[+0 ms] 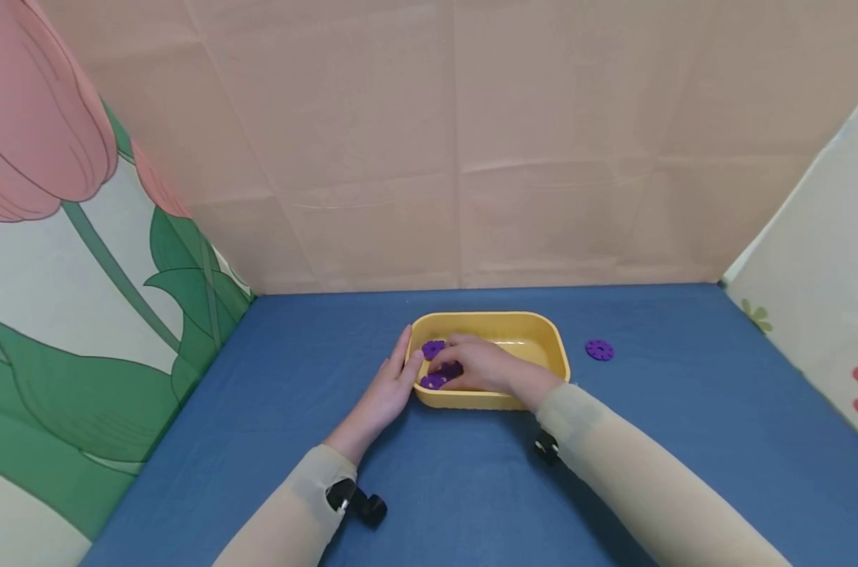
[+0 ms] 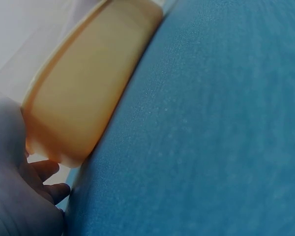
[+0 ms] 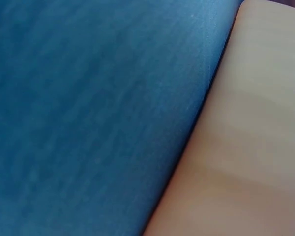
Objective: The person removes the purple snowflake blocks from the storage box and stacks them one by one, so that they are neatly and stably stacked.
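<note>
A yellow plastic basin (image 1: 500, 400) with rounded corners stands on the blue cloth. My left hand (image 1: 386, 387) holds its left end, thumb at the rim and fingers along the outside wall. The left wrist view shows bent fingers (image 2: 45, 171) close against the basin's end. Inside, my right hand (image 1: 480, 364) reaches to the left part and pinches a purple notched disc (image 1: 452, 370), partly hidden by the fingers. Beside it lie another purple disc (image 1: 433, 349) and one nearer the front wall (image 1: 432, 383). Only the basin's outer wall (image 3: 250, 128) and cloth show in the right wrist view.
One more purple disc (image 1: 600, 350) lies flat on the blue cloth (image 1: 684, 409), right of the basin. A plain beige curtain (image 1: 457, 157) closes off the back. Printed floral panels stand at the left (image 1: 89, 378) and right (image 1: 826, 315).
</note>
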The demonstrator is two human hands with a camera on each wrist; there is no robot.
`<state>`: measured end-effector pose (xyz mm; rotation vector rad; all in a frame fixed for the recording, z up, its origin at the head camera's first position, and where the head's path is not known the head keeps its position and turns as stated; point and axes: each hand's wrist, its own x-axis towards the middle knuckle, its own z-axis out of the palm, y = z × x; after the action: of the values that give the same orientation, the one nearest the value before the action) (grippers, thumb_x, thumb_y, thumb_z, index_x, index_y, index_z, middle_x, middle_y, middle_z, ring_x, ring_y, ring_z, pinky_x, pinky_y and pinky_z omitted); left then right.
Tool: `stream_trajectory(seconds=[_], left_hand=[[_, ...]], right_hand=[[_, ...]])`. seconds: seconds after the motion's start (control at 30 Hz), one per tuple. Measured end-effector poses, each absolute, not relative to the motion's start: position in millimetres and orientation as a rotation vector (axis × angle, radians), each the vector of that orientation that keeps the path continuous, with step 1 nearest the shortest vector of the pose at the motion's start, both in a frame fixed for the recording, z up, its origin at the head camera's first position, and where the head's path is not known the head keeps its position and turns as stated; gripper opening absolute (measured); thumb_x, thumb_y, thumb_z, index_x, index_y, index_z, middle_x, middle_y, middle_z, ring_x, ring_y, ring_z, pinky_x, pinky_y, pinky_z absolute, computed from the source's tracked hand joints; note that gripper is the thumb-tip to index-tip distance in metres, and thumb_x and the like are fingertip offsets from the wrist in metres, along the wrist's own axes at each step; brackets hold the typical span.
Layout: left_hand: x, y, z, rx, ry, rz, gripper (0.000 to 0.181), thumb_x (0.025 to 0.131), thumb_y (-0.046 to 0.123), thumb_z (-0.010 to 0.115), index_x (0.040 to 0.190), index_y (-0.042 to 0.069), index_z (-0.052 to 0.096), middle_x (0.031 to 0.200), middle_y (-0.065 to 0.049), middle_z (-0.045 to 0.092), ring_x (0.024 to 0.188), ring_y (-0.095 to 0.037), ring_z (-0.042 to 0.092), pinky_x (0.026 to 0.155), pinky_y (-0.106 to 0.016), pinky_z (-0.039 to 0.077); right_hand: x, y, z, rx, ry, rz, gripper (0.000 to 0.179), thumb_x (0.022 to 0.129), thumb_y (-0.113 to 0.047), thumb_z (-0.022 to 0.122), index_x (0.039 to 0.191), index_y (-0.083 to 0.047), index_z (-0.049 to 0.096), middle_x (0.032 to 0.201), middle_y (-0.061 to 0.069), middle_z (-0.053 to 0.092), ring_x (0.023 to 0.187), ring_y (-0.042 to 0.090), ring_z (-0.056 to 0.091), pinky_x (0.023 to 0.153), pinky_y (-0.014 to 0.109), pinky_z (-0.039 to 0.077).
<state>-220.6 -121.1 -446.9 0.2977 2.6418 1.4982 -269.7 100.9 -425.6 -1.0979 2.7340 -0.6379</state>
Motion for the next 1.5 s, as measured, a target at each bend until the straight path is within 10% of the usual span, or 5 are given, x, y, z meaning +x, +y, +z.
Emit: stream_trajectory(seconds=[0.57, 1.5], left_hand=[[-222.0, -123.5, -450.1, 0.314, 2.645, 1.517, 0.069, 0.120, 0.051, 0.040, 0.180, 0.026, 0.016, 0.180, -0.010, 0.029, 0.165, -0.045, 0.019, 0.130, -0.071, 0.015], [-221.7, -121.9, -447.3, 0.306, 2.632, 1.511, 0.067, 0.120, 0.053, 0.037, 0.179, 0.034, 0.012, 0.182, -0.005, 0.022, 0.167, -0.041, 0.013, 0.133, -0.065, 0.008]], right_hand=[[-273.7, 91.8, -426.3, -1.289, 2.681, -0.611, 0.029, 0.098, -0.021, 0.087, 0.126, -0.013, 0.083, 0.116, 0.005, 0.068, 0.106, 0.020, 0.060, 0.099, 0.040, 0.054], [-258.1, 145.1, -401.3, -0.752, 2.860, -1.080, 0.039, 0.099, -0.034, 0.088, 0.131, -0.014, 0.079, 0.113, -0.001, 0.074, 0.106, 0.027, 0.066, 0.090, 0.043, 0.056]])
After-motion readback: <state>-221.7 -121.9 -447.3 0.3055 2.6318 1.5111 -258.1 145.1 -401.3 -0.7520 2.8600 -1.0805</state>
